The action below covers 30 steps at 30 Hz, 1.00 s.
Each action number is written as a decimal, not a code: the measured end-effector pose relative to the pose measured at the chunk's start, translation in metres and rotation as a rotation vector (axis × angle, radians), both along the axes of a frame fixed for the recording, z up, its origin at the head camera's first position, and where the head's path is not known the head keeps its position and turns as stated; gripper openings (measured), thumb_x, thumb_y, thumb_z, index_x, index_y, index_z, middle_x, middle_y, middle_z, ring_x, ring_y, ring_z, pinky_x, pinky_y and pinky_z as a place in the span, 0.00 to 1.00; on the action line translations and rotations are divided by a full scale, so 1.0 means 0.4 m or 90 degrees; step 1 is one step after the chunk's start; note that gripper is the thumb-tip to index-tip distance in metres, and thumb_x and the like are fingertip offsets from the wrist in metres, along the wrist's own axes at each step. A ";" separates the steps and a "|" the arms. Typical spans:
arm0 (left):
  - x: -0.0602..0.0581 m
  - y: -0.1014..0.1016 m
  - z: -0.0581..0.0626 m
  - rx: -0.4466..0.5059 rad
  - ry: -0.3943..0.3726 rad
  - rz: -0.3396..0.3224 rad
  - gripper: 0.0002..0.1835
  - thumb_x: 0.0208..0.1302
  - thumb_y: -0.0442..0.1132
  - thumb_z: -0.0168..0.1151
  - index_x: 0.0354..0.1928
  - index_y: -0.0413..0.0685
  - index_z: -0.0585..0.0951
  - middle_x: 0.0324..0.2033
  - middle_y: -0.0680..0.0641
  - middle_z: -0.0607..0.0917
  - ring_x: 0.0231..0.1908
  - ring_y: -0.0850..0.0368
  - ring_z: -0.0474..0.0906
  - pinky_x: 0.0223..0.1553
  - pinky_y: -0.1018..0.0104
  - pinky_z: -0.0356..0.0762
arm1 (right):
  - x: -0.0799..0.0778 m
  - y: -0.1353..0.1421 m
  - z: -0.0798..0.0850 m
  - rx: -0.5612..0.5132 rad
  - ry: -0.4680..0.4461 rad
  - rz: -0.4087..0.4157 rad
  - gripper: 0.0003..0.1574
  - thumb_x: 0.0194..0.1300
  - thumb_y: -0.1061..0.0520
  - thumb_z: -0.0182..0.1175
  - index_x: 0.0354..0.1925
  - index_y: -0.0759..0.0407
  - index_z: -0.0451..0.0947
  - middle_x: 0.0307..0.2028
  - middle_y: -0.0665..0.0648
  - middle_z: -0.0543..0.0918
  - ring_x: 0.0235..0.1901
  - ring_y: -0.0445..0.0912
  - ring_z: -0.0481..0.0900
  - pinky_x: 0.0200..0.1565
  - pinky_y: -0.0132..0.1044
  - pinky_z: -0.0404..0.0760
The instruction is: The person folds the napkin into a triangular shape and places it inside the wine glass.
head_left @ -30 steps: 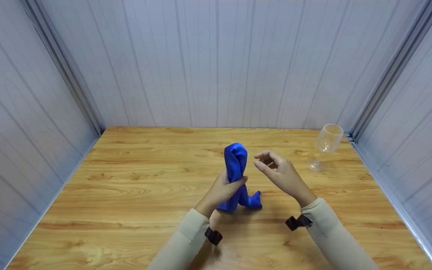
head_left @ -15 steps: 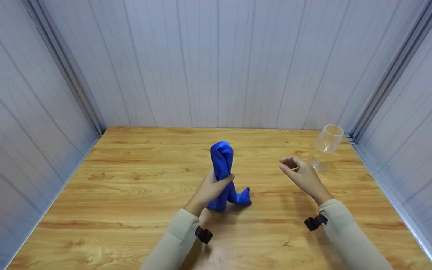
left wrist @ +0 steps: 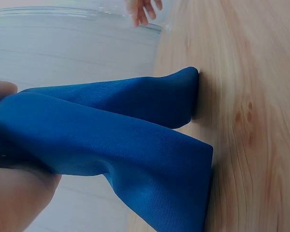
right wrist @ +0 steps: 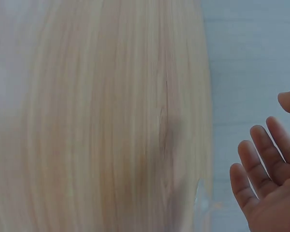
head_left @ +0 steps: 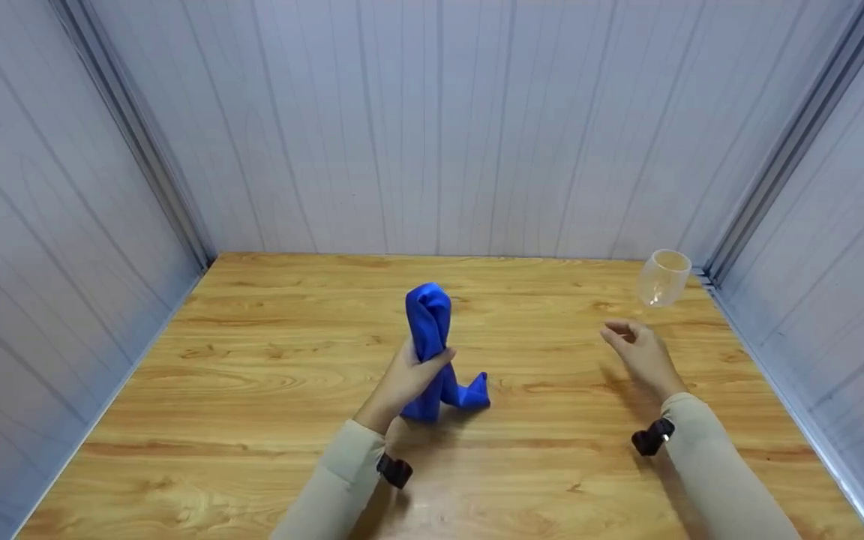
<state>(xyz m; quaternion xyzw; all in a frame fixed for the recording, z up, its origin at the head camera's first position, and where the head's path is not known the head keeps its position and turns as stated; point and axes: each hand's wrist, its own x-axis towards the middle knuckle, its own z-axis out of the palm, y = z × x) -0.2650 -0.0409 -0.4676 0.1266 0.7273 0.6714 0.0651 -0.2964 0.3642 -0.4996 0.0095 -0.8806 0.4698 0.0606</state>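
Observation:
In the head view my left hand grips a folded blue cloth napkin around its middle, thumb across the front. The napkin stands upright with a looped top, and one pointed end bends out to the right along the table. From the left wrist, two lower ends of the napkin reach down to the wood. My right hand is over the right side of the table, holding nothing, its fingers relaxed and apart in the right wrist view. Just beyond it stands a clear stemmed glass, its stem hidden behind the hand.
The wood-grain table is bounded by white panel walls at the back and both sides. The glass stands close to the back right corner. A small black camera is worn on each wrist.
My right hand has moved away from the napkin, rightward to near the glass. My left hand has shifted a little to the left with the napkin still in its grip.

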 end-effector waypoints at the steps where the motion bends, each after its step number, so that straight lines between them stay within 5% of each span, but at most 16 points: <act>1: 0.000 -0.003 -0.001 0.000 -0.002 0.004 0.42 0.70 0.49 0.63 0.74 0.35 0.56 0.66 0.34 0.70 0.62 0.39 0.71 0.61 0.38 0.67 | -0.001 0.010 0.000 -0.010 -0.017 -0.008 0.42 0.73 0.35 0.54 0.67 0.66 0.69 0.61 0.67 0.74 0.61 0.61 0.71 0.60 0.56 0.70; 12: -0.001 -0.035 -0.004 -0.018 -0.001 0.027 0.41 0.70 0.49 0.64 0.75 0.38 0.56 0.68 0.34 0.69 0.63 0.38 0.70 0.62 0.36 0.65 | -0.027 0.090 -0.008 -0.030 -0.064 -0.092 0.54 0.69 0.28 0.52 0.72 0.68 0.61 0.62 0.70 0.70 0.59 0.60 0.72 0.54 0.46 0.73; 23: 0.003 -0.074 -0.006 -0.010 0.001 0.041 0.39 0.71 0.44 0.62 0.75 0.36 0.55 0.67 0.33 0.69 0.63 0.38 0.70 0.62 0.36 0.65 | -0.037 0.125 -0.013 -0.057 -0.116 -0.106 0.61 0.69 0.28 0.52 0.77 0.68 0.44 0.70 0.74 0.60 0.64 0.65 0.65 0.59 0.55 0.69; 30: 0.008 -0.096 -0.006 -0.018 -0.004 0.064 0.37 0.70 0.44 0.64 0.72 0.35 0.59 0.62 0.34 0.74 0.60 0.38 0.73 0.60 0.36 0.67 | -0.036 0.143 -0.021 -0.159 -0.146 -0.093 0.58 0.74 0.38 0.53 0.78 0.68 0.33 0.76 0.72 0.47 0.72 0.65 0.53 0.67 0.58 0.61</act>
